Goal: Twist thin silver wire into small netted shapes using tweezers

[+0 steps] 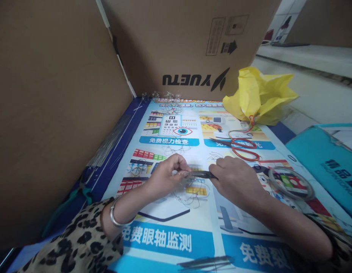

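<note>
My left hand (167, 172) is closed in a pinch on a small piece of thin clear wire just above a printed poster (176, 231). My right hand (235, 178) is closed around dark pliers (201, 174), whose tips point left and meet the wire at my left fingertips. Loose loops of thin wire (190, 195) lie on the poster under both hands. A silver bangle sits on my left wrist.
Red-handled scissors (241, 146) lie behind my right hand, by a yellow plastic bag (258, 94). A coil of clear wire (291, 182) rests to the right, a teal bag (329, 167) beyond it. Cardboard box walls (50, 106) stand left and behind. Straight wire rods (110, 142) lean at left.
</note>
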The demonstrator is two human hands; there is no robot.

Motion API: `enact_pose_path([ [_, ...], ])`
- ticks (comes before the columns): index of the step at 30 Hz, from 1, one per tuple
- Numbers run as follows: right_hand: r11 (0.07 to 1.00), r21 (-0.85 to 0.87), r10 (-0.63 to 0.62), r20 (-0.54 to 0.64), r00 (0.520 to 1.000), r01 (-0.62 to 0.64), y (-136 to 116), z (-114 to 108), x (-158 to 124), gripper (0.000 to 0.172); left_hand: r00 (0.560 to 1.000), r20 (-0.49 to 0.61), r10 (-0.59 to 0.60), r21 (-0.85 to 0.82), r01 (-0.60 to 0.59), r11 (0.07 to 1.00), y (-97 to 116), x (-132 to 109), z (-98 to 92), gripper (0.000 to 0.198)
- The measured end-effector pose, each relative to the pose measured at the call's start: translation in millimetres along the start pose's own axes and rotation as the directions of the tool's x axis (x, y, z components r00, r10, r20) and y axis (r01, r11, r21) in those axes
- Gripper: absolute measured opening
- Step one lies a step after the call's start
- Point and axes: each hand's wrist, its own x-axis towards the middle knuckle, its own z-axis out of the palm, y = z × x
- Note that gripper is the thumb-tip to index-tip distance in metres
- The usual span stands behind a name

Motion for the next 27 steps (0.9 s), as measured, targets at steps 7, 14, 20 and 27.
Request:
enact_pose_path([
  [7,0.999,-0.049,-0.002,-0.021,1.000,0.001,-5,-3,-3,0.013,1.000,-0.024,-0.001,0.094,0.003,0.996,6,-2,1.9,0.011],
  [14,0.998,-0.054,0.035,0.012,0.999,-0.034,-9,-2,-4,0.010,0.997,-0.064,-0.032,0.130,0.040,0.991,7,-3,5.3,0.012],
  [20,0.996,-0.078,0.039,0.026,0.999,-0.037,-9,-3,-5,0.010,0.995,-0.098,-0.034,0.171,0.050,0.984,12,-4,6.6,0.012],
  [27,0.995,-0.087,0.055,0.046,0.997,-0.051,-11,0,-4,0.011,0.989,-0.146,-0.001,0.275,0.042,0.960,12,-6,7.5,0.012],
])
